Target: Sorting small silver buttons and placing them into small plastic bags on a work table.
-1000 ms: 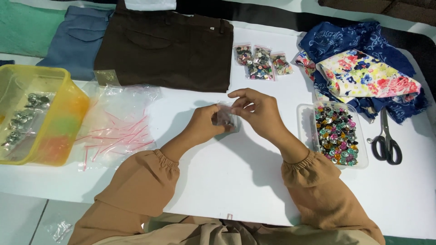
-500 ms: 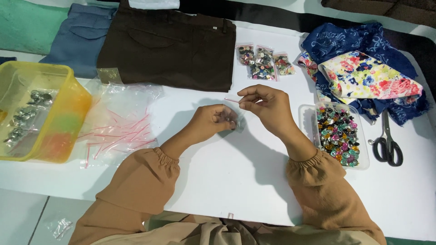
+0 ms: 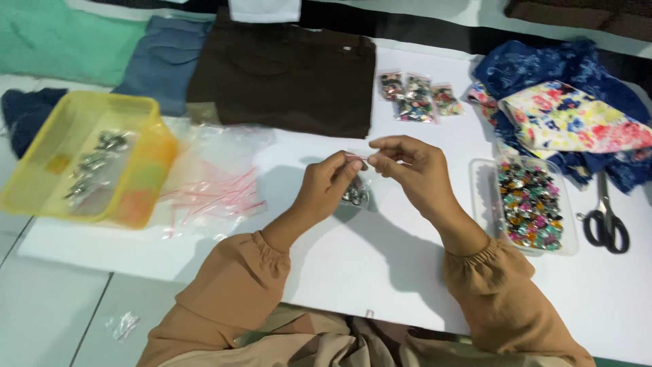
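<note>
Both hands pinch the top edge of a small clear bag [image 3: 356,190] of beads above the table [image 3: 380,272]: left hand [image 3: 331,182] and right hand [image 3: 407,166], fingers closed on it. A bead tray [image 3: 530,204] lies just right of the right fingers, loose bags [image 3: 217,183] left of the left ones

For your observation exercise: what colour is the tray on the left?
Yellow tray, see-through, clearest in the head view.

Even, fairly bright overhead light, no hard hotspots. Soft shadows fall under both forearms onto the white table [image 3: 380,272], darkest right below the left hand [image 3: 329,183] and right hand [image 3: 411,170]. Mild glare on the clear plastic bags [image 3: 217,183]. Focus acceptable mid-frame; fine detail smears in the bead tray [image 3: 530,204]. Slight wide-angle bending at edges, corners dimmer.
</note>
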